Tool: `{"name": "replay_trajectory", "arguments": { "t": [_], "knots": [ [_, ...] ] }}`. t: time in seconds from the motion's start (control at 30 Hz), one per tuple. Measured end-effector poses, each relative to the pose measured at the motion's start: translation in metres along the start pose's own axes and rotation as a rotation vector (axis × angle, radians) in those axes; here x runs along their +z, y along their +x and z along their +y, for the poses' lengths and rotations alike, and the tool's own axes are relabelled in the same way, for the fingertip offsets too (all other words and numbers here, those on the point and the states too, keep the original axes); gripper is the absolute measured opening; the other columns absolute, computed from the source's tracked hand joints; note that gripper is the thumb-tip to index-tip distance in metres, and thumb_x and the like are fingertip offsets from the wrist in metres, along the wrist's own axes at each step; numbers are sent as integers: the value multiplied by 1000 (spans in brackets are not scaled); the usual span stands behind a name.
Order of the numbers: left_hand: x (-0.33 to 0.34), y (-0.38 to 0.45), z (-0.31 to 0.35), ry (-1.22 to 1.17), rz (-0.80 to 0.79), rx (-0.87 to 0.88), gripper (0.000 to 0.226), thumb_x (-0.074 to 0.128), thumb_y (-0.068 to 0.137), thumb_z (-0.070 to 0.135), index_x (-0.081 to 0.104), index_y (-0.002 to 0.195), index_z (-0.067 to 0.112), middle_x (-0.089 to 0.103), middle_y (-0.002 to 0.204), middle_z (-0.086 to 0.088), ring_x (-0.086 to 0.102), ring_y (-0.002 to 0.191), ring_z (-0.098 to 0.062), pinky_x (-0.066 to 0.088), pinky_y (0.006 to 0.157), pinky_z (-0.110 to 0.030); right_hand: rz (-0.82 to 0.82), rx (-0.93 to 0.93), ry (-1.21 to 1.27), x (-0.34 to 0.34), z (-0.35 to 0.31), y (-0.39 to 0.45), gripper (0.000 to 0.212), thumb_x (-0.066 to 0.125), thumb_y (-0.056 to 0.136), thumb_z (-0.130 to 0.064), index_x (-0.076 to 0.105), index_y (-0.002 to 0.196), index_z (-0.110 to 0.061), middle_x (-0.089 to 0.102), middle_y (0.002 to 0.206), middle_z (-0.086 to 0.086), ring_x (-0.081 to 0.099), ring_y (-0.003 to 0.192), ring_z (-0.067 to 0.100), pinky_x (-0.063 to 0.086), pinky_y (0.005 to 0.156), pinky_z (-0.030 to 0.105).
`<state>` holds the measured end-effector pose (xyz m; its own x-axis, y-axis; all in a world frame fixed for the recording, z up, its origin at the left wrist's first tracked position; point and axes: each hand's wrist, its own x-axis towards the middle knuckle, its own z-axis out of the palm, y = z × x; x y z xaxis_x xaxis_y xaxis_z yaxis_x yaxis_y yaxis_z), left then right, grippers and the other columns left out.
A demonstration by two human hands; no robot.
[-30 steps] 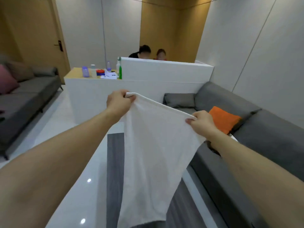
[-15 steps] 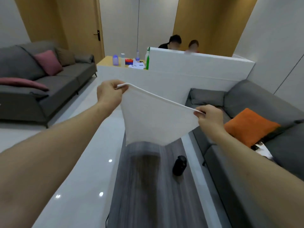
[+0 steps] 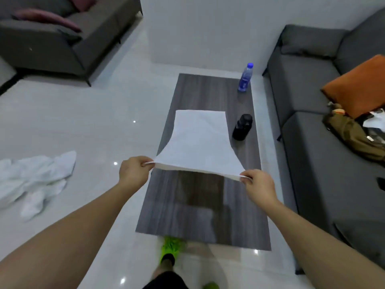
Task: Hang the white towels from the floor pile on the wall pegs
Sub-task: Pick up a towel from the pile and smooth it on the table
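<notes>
Both hands, left (image 3: 133, 174) and right (image 3: 259, 185), pinch a towel (image 3: 200, 142) stretched over the dark wood counter (image 3: 200, 205). Towel pile (image 3: 33, 176) sits on glossy floor (image 3: 93, 113); grey sofas either side.

Table: a low dark wood-grain coffee table (image 3: 200, 215) on a glossy pale floor (image 3: 83, 122).
On the table: a clear water bottle with a blue cap (image 3: 245, 77) at the far right corner; a black bottle (image 3: 242, 127) nearer, along the right edge.
Right: a grey sofa (image 3: 312, 142) with an orange cushion (image 3: 358, 86) and olive-green fabric (image 3: 350, 134).
Far left: another grey sofa (image 3: 52, 44) with a pink cushion (image 3: 48, 17).
Bottom: a neon-green shoe (image 3: 171, 248).
</notes>
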<state>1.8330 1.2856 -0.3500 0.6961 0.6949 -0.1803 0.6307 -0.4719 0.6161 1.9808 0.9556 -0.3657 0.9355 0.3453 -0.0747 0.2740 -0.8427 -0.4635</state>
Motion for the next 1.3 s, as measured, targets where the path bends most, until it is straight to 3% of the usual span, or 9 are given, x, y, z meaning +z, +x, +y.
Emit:
{"name": "replay_trajectory", "arguments": {
  "t": [0.17,0.33,0.53,0.73,0.87,0.97,1.07,1.17,1.3],
  "knots": [
    [54,-71,-60,104,-143,-58,13,65,91,32,77,92,26,71,81,1,62,85,-21,39,70,-24,-197,115,-20,48,55,-69,19,62,91,-11,78,100,-16,75,95,5,64,83,24,45,72,28],
    [71,-77,-80,149,-214,-74,14,63,92,31,76,88,27,63,72,7,59,78,-19,39,66,-25,-273,189,-30,62,62,-65,17,61,93,-16,77,93,-20,70,80,-2,58,74,15,43,68,26],
    [73,3,-64,171,-250,-83,19,60,92,31,73,79,27,58,62,10,54,66,-13,33,53,-21,-260,230,-10,67,42,14,14,63,93,-20,76,96,-20,74,90,1,65,86,23,51,75,32],
    [76,129,-9,154,-244,-63,26,56,91,28,65,67,25,57,59,4,56,67,-20,32,51,-25,-171,273,-20,67,15,137,15,61,93,-21,76,93,-18,72,87,7,63,84,28,44,68,30],
    [84,201,18,109,-170,-13,16,59,88,26,72,95,19,70,91,-2,61,91,-25,39,72,-26,-8,296,-10,64,-4,213,19,59,93,-16,73,105,-17,73,98,8,63,88,27,40,69,26],
    [98,222,16,84,-156,-50,30,61,89,27,66,116,16,64,108,-5,59,100,-27,39,78,-27,65,310,22,69,-13,237,22,60,93,-19,71,111,-15,73,103,5,64,92,26,41,73,26],
    [120,213,-2,69,-264,-95,24,58,90,23,64,113,18,61,104,-7,59,97,-27,40,70,-27,-25,354,27,91,-10,227,19,60,92,-20,71,107,-16,72,99,4,60,84,22,40,70,25],
    [147,183,-30,124,-403,-171,38,61,91,25,60,127,14,62,122,-8,58,107,-26,43,83,-28,-176,420,32,128,-1,191,25,62,93,-19,69,117,-14,72,105,4,61,85,17,40,73,22],
    [184,135,-67,215,-556,-196,38,61,92,30,57,128,20,56,132,-7,60,90,-18,46,87,-28,-377,369,-6,186,14,132,27,62,94,-20,68,119,-14,72,108,4,62,92,17,43,77,21]
  ]
}}
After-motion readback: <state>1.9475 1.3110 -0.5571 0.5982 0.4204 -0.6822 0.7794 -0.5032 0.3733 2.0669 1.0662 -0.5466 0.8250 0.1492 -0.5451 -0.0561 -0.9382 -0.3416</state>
